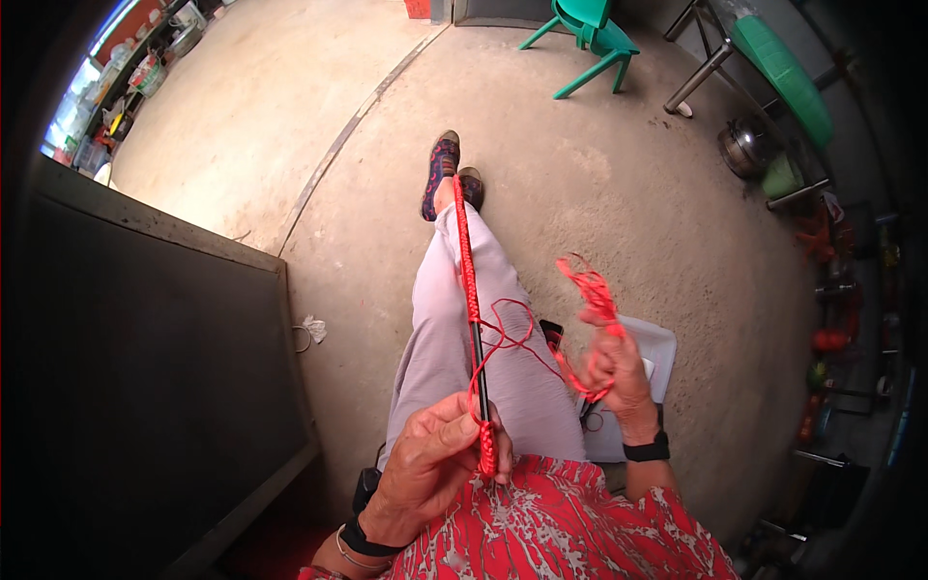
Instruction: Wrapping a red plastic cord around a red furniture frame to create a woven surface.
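A thin dark rod [478, 362] lies lengthwise above my legs, its far part wrapped in red braided cord [468, 256] that reaches toward my feet. My left hand [425, 459] is closed around the near end, thumb pressing where a short red braided piece [487, 449] sits at the rod. To the right, my raised right hand [619, 372] is closed on a bundle of loose red cord [592, 288]; that hand and bundle are slightly blurred. A thin red strand [512, 340] loops slackly across my thigh between the rod and the bundle.
A white plastic tray [660, 338] sits beside my right leg, partly hidden by my hand, with a dark object [552, 333] near it. A large dark panel [159, 377] stands at left. Farther off are a green chair [594, 39], a metal pot [744, 147] and cluttered shelves [130, 77].
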Tool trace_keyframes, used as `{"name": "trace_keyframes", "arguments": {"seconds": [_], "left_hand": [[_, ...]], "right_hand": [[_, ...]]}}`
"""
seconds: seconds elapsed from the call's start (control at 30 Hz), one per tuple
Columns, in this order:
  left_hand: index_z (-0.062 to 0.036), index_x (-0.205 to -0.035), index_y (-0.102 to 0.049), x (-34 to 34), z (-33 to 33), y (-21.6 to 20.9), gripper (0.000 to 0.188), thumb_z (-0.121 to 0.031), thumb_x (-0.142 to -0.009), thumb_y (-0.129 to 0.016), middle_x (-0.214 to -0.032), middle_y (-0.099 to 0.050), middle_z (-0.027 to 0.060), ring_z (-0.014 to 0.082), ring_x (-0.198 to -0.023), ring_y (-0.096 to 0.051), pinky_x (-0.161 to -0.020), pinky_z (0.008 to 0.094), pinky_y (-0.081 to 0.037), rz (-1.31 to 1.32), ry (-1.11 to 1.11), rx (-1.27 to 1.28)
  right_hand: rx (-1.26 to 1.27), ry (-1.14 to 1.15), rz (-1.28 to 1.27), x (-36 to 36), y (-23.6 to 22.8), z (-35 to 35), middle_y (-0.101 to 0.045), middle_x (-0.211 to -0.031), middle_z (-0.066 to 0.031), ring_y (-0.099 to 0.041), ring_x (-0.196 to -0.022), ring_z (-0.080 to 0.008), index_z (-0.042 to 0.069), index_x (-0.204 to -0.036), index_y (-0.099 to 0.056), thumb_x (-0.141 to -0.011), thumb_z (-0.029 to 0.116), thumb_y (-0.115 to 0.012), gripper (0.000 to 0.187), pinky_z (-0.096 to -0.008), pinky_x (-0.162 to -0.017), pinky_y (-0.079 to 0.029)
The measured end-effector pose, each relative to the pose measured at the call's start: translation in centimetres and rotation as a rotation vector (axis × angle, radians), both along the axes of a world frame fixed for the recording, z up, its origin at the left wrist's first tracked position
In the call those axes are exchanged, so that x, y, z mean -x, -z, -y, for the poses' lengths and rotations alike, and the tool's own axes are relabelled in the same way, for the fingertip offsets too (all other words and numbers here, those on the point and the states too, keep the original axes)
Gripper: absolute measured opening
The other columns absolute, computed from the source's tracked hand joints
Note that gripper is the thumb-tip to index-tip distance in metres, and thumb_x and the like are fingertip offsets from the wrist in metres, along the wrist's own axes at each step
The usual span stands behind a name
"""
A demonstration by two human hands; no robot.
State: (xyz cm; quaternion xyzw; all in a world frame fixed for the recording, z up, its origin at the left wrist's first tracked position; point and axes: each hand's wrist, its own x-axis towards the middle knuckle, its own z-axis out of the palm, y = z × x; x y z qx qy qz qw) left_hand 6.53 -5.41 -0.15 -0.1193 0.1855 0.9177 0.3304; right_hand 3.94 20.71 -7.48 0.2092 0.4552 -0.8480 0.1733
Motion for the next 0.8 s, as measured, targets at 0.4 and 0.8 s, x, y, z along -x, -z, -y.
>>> {"name": "trace_keyframes", "arguments": {"seconds": [0.4,0.8], "left_hand": [[0.0002,-0.097,-0.053,0.1,0.7,-0.2,0.022,-0.021,-0.092,-0.053,-0.077,-0.06,0.0184,0.0247,-0.067,-0.06,-0.061,0.0309,-0.049,0.008,-0.01,-0.014],[-0.0006,-0.096,-0.053,-0.3,0.9,-0.2,0.023,-0.023,-0.092,-0.054,-0.076,-0.06,0.0178,0.0239,-0.066,-0.06,-0.062,0.0324,-0.05,-0.017,-0.07,0.047]], "right_hand": [[0.065,-0.12,0.227,-9.3,3.2,-5.5,-0.04,-0.049,0.0017,-0.037,-0.038,-0.0064,0.007,-0.069,-0.049,-0.089,0.02,-0.055,0.024,-0.0234,-0.034,-0.029],[-1.462,-0.275,0.165,-13.3,10.2,-12.6,-0.05,-0.052,-0.0065,-0.051,-0.046,-0.0198,-0.004,-0.075,-0.059,-0.085,0.03,-0.057,0.036,-0.0356,-0.046,-0.04]]}}
